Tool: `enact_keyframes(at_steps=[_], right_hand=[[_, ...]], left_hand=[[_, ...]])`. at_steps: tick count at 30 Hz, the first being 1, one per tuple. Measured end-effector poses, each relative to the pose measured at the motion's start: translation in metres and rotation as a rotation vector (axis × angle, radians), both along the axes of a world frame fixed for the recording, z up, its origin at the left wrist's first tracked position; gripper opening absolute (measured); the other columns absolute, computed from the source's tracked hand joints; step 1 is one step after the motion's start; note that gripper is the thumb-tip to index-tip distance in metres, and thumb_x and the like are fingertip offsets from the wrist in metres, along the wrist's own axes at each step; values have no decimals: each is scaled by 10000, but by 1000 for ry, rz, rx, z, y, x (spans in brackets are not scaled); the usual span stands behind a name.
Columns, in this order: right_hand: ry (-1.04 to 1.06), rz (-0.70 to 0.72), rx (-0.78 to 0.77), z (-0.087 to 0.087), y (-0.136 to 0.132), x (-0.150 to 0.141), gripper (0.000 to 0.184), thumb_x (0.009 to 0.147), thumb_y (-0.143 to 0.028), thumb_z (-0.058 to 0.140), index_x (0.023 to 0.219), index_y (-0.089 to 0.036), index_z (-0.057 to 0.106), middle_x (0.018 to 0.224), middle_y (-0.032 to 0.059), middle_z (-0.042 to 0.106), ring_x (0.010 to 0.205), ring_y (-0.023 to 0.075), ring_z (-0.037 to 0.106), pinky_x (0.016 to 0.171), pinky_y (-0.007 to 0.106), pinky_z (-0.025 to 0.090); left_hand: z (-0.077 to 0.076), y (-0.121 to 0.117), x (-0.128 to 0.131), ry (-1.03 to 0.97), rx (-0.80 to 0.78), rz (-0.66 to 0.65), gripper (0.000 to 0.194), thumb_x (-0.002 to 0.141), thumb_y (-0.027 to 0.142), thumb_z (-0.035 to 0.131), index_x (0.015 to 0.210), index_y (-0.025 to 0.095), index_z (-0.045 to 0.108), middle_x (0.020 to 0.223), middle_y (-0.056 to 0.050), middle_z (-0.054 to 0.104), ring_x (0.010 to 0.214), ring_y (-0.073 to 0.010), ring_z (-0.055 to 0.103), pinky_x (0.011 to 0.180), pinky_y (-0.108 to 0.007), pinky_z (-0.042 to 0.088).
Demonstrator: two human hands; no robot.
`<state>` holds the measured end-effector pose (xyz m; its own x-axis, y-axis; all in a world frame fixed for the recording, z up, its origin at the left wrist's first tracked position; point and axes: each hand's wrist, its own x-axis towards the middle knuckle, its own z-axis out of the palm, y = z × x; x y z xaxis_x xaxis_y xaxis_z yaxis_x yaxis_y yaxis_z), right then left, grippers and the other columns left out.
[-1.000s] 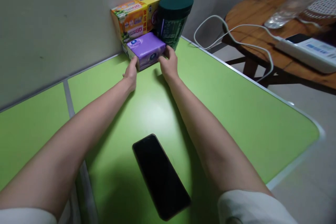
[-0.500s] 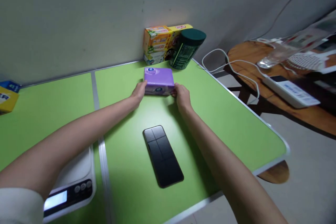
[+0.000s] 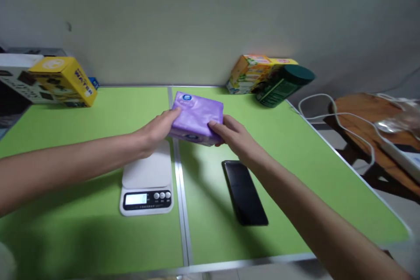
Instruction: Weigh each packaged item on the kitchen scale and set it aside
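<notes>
A purple soft pack of tissues (image 3: 198, 116) is held up off the table between my two hands, slightly tilted. My left hand (image 3: 159, 129) grips its left end, thumb on top. On the right end my right hand (image 3: 232, 133) is closed with its thumb over the upper face; the other fingers are partly hidden behind the pack. Below my left hand lies a white kitchen scale (image 3: 147, 173) with a lit display, its back part covered by the hand. A black smartphone (image 3: 246, 192) rests face up beneath my right forearm.
On the green folding table (image 3: 210, 236), yellow boxes (image 3: 65, 81) stand at the back left. An orange-yellow carton (image 3: 251, 74) and a green-lidded canister (image 3: 284, 85) stand at the back right. A white cable (image 3: 348, 124) runs to a wooden side table (image 3: 354, 105).
The tissue pack has been lifted off the table and carried left, towards the scale, by both hands. The view has swung left, so the whole scale front and the left-hand boxes now show.
</notes>
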<state>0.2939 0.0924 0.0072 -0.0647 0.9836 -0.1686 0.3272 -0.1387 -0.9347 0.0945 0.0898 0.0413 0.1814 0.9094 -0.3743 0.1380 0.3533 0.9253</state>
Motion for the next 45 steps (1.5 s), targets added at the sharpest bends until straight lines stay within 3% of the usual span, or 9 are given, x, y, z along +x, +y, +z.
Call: enact_keyframes(at_steps=[5, 12, 19, 22, 27, 30, 33, 39, 45], right_hand=[[0, 291, -175, 6, -29, -55, 576, 798, -464, 650, 1269, -166, 503, 1101, 119, 645, 695, 153, 619, 638, 319, 533], [-105, 400, -340, -12, -46, -76, 616, 849, -510, 583, 1323, -136, 461, 1197, 165, 608, 696, 150, 625, 695, 366, 554], [-195, 263, -73, 8, -25, -41, 666, 805, -605, 607, 1334, -217, 491, 1358, 189, 537, 953, 266, 684, 820, 461, 578], [-275, 370, 36, 19, -19, -36, 680, 785, -607, 634, 1348, -258, 481, 1373, 177, 529, 1176, 328, 599, 921, 512, 549], [-604, 755, 261, 10, -27, -51, 1005, 753, -566, 700, 1544, -298, 141, 1581, 191, 219, 1430, 393, 312, 1050, 616, 432], [-755, 901, 367, -8, -32, -64, 1192, 704, -594, 732, 1558, -280, -37, 1605, 226, 70, 1480, 444, 122, 1064, 674, 372], [-827, 920, 465, -22, -32, -70, 1235, 699, -539, 753, 1549, -250, -95, 1564, 254, 134, 1459, 465, 159, 1067, 672, 370], [-791, 875, 554, -13, -28, -72, 1018, 766, -357, 686, 1545, -303, 32, 1384, 199, 372, 1259, 394, 470, 931, 572, 538], [-744, 906, 588, 16, -7, -101, 893, 773, -426, 676, 1508, -366, 172, 1379, 166, 388, 1251, 376, 500, 921, 537, 559]], left_hand=[[18, -54, -62, -72, -343, 140, 476, 936, 490, 367, 1195, 186, 627, 1093, -87, 734, 1087, -293, 644, 1037, -440, 434], [-18, -84, -89, -232, -439, 161, 457, 920, 483, 410, 1199, 160, 575, 1078, -109, 732, 994, -285, 679, 982, -460, 479], [-18, -79, -124, 22, -274, 255, 733, 770, 457, 599, 1428, 242, 358, 1639, -65, 130, 1510, -307, 89, 1214, -532, 136], [-9, -74, -136, 59, -218, 281, 809, 738, 399, 589, 1477, 242, 302, 1639, -66, 121, 1511, -306, 69, 1220, -520, 101], [-9, -71, -140, 328, 111, -38, 850, 719, 426, 652, 1489, 265, 330, 1619, -74, 203, 1482, -364, 181, 1189, -502, 234], [-24, -63, -138, 519, 442, -399, 939, 669, 407, 744, 1494, 286, 312, 1646, -60, 75, 1505, -356, 18, 1217, -516, 79], [-44, -49, -130, 616, 602, -596, 1032, 635, 414, 789, 1509, 259, 263, 1648, -94, 1, 1498, -368, -75, 1204, -556, 39], [-48, -26, -123, 628, 684, -703, 967, 640, 455, 766, 1453, 123, 363, 1399, -219, 459, 1336, -385, 370, 1066, -498, 393], [-20, -22, -159, 601, 739, -597, 944, 619, 490, 775, 1425, 149, 422, 1321, -188, 514, 1252, -373, 435, 1024, -492, 423]])
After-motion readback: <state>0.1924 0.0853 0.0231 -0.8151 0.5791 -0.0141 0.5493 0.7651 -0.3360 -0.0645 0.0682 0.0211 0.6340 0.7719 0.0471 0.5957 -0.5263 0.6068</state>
